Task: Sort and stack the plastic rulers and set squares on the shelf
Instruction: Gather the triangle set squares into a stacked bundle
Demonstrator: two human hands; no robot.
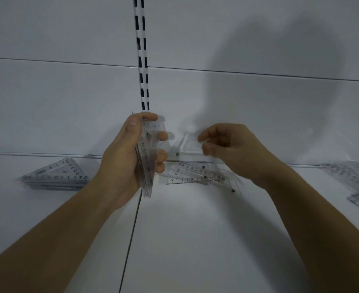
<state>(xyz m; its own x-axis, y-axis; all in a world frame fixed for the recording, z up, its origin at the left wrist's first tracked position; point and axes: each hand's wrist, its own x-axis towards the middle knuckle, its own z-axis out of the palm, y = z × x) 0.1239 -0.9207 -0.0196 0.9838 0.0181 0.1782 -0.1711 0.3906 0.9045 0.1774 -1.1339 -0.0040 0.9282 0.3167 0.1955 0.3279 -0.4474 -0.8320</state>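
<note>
The left hand (132, 157) clamps a bundle (146, 163) upright, edges aligned for stacking, while the right hand (227, 149) pinches one blurred clear piece (187, 144) above the loose pile (195, 175).

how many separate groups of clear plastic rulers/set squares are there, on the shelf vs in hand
Lying on the white shelf: 3 (stacked clear triangular set squares, loose clear pile, blurred clear pile)
Held: 2 (clear bundle in left hand, one clear piece in right hand)
Total: 5

Two hands (129, 157), three ruler heaps (55, 176), one slotted upright (141, 53)
</note>
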